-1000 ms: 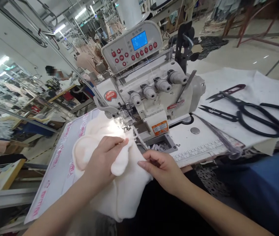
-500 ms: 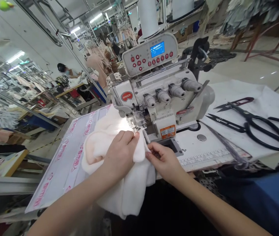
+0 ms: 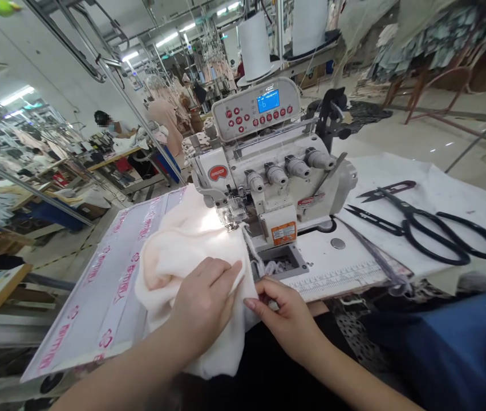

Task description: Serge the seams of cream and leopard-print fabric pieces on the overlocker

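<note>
A soft white fabric (image 3: pixel 200 245) lies under the needle area of a white sewing machine (image 3: pixel 268 177), its lower part hanging over the front edge. My left hand (image 3: pixel 209 291) rests on the fabric with fingers pressed together, pinching a fold of it. Just right of it, my right hand (image 3: pixel 279 308) pinches the fabric's right edge between thumb and fingers. The machine's lamp lights the cloth beside the presser foot. Loose thread trails near an open recess in the machine bed.
Black scissors (image 3: pixel 435 228) and thread snips (image 3: pixel 375 221) lie on white cloth at the right. A round metal disc (image 3: pixel 337 244) sits on the machine table. Thread cones (image 3: pixel 256 48) stand behind. A person (image 3: pixel 112 125) sits farther back at the left.
Both hands are now lower in view and farther from the needle, and more flat fabric shows between them and the presser foot. The view has shifted slightly.
</note>
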Demonstrator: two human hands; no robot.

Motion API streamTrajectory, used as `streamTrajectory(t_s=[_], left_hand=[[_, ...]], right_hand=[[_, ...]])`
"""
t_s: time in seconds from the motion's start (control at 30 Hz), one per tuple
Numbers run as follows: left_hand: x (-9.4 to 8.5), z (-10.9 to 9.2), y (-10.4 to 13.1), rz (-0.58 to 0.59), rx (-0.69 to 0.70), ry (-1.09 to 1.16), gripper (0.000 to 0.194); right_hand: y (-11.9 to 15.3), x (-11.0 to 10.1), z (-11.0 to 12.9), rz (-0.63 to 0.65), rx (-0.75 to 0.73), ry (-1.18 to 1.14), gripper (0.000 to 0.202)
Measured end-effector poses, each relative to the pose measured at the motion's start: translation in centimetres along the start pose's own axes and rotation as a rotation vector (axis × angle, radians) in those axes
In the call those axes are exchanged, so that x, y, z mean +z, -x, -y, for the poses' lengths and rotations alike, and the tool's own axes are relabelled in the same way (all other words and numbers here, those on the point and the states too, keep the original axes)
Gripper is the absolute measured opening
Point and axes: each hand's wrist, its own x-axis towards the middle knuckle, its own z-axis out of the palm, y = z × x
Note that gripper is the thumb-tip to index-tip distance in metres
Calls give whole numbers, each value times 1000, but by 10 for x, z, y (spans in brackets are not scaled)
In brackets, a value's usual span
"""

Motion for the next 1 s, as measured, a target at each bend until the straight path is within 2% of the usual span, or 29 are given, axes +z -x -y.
streamTrajectory(t_s=[0.27, 0.5, 0.6, 0.7, 0.83, 0.9, 1.0], left_hand=[[9, 5, -5, -9, 91, -66, 26], [18, 22, -19, -41, 72, -167, 23], [22, 22, -27, -50, 44, -242, 18], [21, 16, -29, -26, -52, -245, 16], [-1, 22, -6, 1, -182, -210, 19], [-22, 33, 16, 19, -240, -259, 23], [-67, 45, 52, 102, -311, -344, 26]], right_hand=[[-8, 2, -5, -42, -53, 56, 16], [-35, -1, -2, -68, -52, 72, 11], [-43, 4, -5, -54, 14, -24, 8], [-39, 12, -12, 26, 103, -219, 6], [-16, 13, -15, 236, 229, -382, 11], [-4, 7, -12, 278, 220, -388, 16], [7, -1, 0, 275, 182, -404, 24]])
